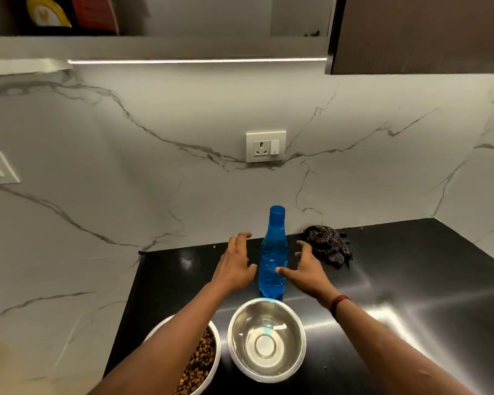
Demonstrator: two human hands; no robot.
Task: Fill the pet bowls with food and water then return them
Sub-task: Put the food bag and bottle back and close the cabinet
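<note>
Reaching out over the black counter (411, 266), the left hand (236, 265) and the right hand (307, 267) are sitting on either side of a blue bottle (273, 260). Both hands are open, with fingers spread wide and curled a little. The right thumb is lying just in front of the bottle and may be touching it; the left hand is sitting just beside it, and I cannot tell if it is touching. Neither hand is squeezing anything. The bottle is standing up straight with its blue cap on. Nearer to the person, two shiny metal bowls are sitting side by side. The right bowl (267, 340) is looking bare inside or holding clear water; I cannot tell. The left bowl (208, 363) is holding brown food bits (201, 363), partly hidden under the left arm. A dark checked cloth (328, 246) is lying crumpled by the wall, right of the bottle.
</note>
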